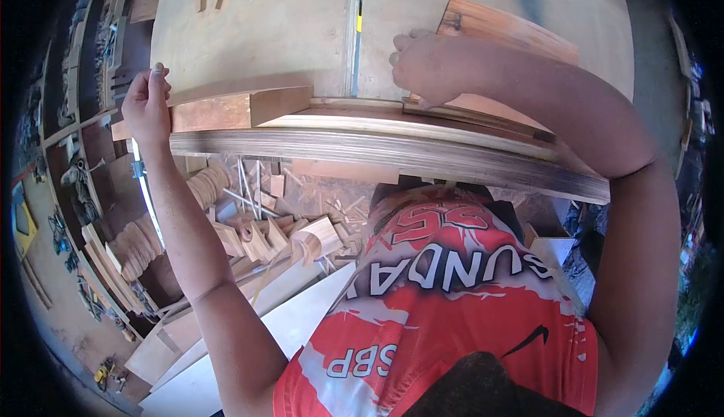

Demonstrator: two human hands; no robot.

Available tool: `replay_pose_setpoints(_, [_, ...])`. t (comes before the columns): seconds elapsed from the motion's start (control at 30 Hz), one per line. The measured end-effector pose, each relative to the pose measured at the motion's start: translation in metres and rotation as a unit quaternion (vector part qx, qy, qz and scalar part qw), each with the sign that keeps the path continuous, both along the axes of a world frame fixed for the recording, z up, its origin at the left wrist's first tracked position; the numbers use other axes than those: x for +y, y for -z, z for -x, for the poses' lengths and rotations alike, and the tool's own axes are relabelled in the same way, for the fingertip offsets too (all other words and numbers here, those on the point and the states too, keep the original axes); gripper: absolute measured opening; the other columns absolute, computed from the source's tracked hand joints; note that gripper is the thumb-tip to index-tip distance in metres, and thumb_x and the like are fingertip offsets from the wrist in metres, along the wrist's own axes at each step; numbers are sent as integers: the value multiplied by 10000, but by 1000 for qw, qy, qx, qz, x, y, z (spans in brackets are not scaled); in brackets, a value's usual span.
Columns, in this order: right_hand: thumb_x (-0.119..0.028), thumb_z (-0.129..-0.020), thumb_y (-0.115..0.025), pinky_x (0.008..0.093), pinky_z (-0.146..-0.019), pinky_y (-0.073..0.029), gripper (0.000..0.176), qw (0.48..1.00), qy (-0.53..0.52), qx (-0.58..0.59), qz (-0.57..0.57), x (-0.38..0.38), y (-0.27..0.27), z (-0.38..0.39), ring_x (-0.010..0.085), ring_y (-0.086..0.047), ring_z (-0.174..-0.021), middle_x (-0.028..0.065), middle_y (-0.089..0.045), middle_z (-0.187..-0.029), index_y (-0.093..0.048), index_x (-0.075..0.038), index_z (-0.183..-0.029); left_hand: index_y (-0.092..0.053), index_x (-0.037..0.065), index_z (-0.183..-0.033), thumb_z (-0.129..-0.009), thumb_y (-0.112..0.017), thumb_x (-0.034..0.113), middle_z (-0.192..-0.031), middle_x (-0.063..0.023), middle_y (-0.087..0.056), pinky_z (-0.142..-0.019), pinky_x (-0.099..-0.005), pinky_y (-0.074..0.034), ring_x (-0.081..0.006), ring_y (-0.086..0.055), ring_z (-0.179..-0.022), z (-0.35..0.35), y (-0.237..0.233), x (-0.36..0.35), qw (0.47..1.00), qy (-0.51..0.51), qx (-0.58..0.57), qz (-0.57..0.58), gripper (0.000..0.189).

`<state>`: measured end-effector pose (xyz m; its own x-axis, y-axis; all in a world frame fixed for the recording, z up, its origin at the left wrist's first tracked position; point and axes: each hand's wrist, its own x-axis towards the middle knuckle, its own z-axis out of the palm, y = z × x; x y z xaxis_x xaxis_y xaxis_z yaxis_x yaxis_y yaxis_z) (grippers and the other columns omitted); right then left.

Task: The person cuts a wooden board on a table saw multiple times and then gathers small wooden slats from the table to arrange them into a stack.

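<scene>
L hand point(147, 108): fingers clamped tight on the end of the block point(241, 109) at the table point(256, 32) edge. R hand point(426, 66): fingers curled round the board point(520, 36) end, just right of the slot point(354, 47). Looks like the line-up step — next move needs steady down-pressure, knuckles clear of slot.

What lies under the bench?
Under the bench edge lie wood offcuts, thin sticks and stacked curved pieces on the floor, with pale boards nearer. The red shirt covers whatever is under the right part.
</scene>
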<state>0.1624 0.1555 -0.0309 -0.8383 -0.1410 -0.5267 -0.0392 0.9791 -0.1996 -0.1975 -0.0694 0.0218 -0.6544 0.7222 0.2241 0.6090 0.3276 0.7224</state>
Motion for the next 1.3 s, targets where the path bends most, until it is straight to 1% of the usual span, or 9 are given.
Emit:
replay_pose_setpoints(0.13, [-209,-783,-703,410,-934,-456,208,999,-20,40,13,-13,16,-10,284,-533,-1089,113,-618,-997,-726,-15,-856,-702,-15,-901,-977,-639,228,-709,11,-598,-610,-212,-391,-44,-493,-662,-4,-3,1,1000,-9,3,7,262])
replay_pose_setpoints(0.2, [-184,-770,-679,395,-931,-444,156,987,42,144,62,-17,33,-18,280,-534,-1064,113,-613,-971,-722,-38,-802,-703,-16,-906,-977,-640,229,-711,11,-599,-611,-213,-391,-45,-495,-663,-4,-2,2,1000,-11,3,2,263])
replay_pose_setpoints(0.33, [-168,-765,-667,396,-960,-427,122,975,71,178,112,-18,39,-26,280,-532,-1057,114,-609,-970,-719,-60,-786,-706,-17,-918,-977,-639,236,-716,10,-597,-610,-214,-390,-49,-494,-663,-1,-2,0,1000,-17,0,7,268])
replay_pose_setpoints(0.5, [-256,-779,-725,433,-1028,-404,269,961,89,224,133,-13,33,-32,305,-541,-1134,123,-631,-1042,-726,-35,-932,-701,-17,-940,-996,-614,225,-710,23,-567,-614,-208,-388,-44,-482,-662,-1,-3,-2,1000,-18,6,22,263])
replay_pose_setpoints(0.57, [-315,-761,-767,429,-1058,-402,406,902,182,348,182,7,24,-48,337,-540,-1159,145,-622,-1107,-698,-39,-1051,-696,-16,-948,-1006,-600,214,-709,31,-547,-618,-205,-389,-38,-473,-661,-2,-3,-5,1000,-6,10,28,256])
replay_pose_setpoints(0.7, [-314,-754,-809,441,-1020,-453,674,880,402,249,34,103,10,-138,377,-544,-1179,174,-569,-1267,-558,-46,-1319,-702,-15,-956,-1001,-608,213,-720,25,-568,-630,-207,-399,-43,-494,-677,-9,-7,-3,999,-26,5,35,251])
replay_pose_setpoints(0.77, [-341,-748,-826,438,-993,-467,753,894,407,187,3,125,11,-197,361,-538,-1199,178,-537,-1305,-509,-44,-1363,-696,-32,-935,-994,-618,212,-703,21,-564,-628,-211,-387,-50,-491,-676,-15,-10,-3,999,-43,20,22,263])
replay_pose_setpoints(0.97, [-317,-751,-843,377,-929,-506,736,815,542,187,79,104,15,-212,299,-568,-1138,157,-542,-1251,-518,-27,-1344,-703,-26,-963,-996,-602,181,-736,2,-592,-644,-208,-399,-58,-505,-685,-5,-10,-9,998,-56,-8,36,233])
replay_pose_setpoints(1.3, [-276,-785,-828,356,-885,-512,678,801,534,260,72,97,25,-211,273,-587,-1044,156,-550,-1197,-524,-18,-1334,-695,-37,-965,-1000,-602,196,-731,15,-572,-642,-204,-391,-51,-495,-683,-8,-12,-6,999,-36,-9,23,253])
